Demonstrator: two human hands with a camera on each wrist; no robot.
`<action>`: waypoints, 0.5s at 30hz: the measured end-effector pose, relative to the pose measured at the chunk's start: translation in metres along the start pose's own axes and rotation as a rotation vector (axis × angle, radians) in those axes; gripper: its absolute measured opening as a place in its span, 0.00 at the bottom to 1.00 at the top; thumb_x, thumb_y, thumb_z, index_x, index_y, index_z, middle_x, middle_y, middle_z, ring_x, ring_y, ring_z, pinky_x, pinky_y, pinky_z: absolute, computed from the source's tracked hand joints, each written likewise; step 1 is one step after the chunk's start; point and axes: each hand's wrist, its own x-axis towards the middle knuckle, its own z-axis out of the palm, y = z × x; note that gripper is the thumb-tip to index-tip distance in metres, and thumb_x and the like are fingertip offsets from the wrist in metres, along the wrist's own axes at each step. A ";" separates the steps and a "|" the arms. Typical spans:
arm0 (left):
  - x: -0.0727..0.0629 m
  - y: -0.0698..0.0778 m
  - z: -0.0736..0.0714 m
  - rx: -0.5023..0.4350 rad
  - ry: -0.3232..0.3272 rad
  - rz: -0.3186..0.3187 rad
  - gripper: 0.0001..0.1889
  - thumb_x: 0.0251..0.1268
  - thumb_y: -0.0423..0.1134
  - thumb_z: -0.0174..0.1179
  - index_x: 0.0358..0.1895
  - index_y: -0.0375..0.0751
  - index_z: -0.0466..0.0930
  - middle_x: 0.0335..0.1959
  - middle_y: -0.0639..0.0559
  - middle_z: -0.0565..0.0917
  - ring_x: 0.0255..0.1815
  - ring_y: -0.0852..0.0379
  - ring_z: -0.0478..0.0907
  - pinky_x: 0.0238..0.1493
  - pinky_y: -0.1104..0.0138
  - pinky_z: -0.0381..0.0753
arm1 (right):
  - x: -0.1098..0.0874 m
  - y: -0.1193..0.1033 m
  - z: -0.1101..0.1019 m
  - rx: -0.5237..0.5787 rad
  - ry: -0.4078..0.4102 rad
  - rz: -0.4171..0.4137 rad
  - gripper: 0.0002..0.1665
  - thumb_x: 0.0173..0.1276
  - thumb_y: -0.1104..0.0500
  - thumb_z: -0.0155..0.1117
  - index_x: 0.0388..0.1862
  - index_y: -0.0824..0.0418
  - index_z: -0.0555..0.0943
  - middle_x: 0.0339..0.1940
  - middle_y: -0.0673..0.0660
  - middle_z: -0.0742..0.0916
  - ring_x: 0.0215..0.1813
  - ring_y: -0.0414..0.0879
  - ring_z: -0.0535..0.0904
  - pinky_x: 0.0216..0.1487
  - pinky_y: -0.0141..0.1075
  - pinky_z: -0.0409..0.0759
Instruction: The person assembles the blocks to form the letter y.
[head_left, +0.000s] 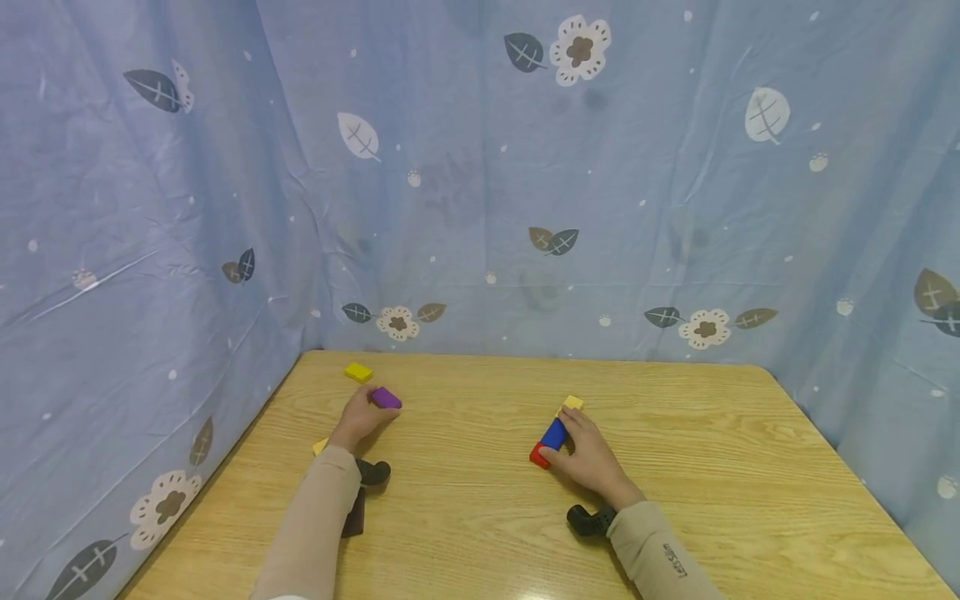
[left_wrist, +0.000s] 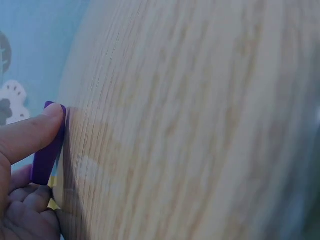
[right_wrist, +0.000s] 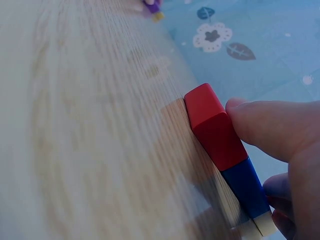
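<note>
Between its thumb and fingers, my left hand (head_left: 362,418) pinches a purple block (head_left: 386,398), low over the far left of the table. The left wrist view shows the thumb lying along one edge of this purple block (left_wrist: 47,155). Right of centre, a red block (head_left: 538,455), a blue block (head_left: 554,434) and a yellow block (head_left: 572,405) stand end to end in a slanting row. My right hand (head_left: 594,457) holds this row, its thumb at the red block (right_wrist: 215,125) and its curled fingers beside the blue block (right_wrist: 247,187) and the yellow end.
Behind the left hand lies another yellow block (head_left: 358,372). A further yellow piece (head_left: 320,447) shows partly beside the left wrist, and a dark brown piece (head_left: 354,512) sits by the left sleeve. Patterned blue curtains (head_left: 480,208) enclose the wooden table (head_left: 465,517) at back and sides.
</note>
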 end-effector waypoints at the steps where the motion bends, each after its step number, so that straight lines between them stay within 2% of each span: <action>1: 0.000 0.000 0.000 -0.010 0.006 0.001 0.38 0.58 0.37 0.66 0.66 0.23 0.56 0.63 0.25 0.66 0.64 0.32 0.66 0.66 0.47 0.66 | 0.000 0.000 0.000 -0.004 -0.003 0.002 0.46 0.63 0.42 0.63 0.68 0.73 0.64 0.71 0.69 0.66 0.72 0.67 0.57 0.69 0.59 0.60; 8: -0.004 0.002 -0.001 -0.049 0.031 -0.005 0.40 0.58 0.36 0.66 0.67 0.22 0.54 0.66 0.25 0.62 0.69 0.31 0.58 0.70 0.47 0.60 | 0.001 0.002 0.000 0.000 -0.012 0.007 0.47 0.63 0.42 0.64 0.68 0.72 0.64 0.72 0.69 0.65 0.73 0.66 0.57 0.70 0.58 0.61; 15: -0.006 0.000 -0.002 -0.055 0.042 0.012 0.41 0.57 0.37 0.67 0.68 0.21 0.54 0.68 0.24 0.59 0.71 0.31 0.55 0.70 0.48 0.60 | -0.001 0.004 0.000 0.006 -0.009 0.012 0.47 0.62 0.41 0.64 0.68 0.71 0.64 0.72 0.68 0.66 0.73 0.65 0.57 0.70 0.58 0.61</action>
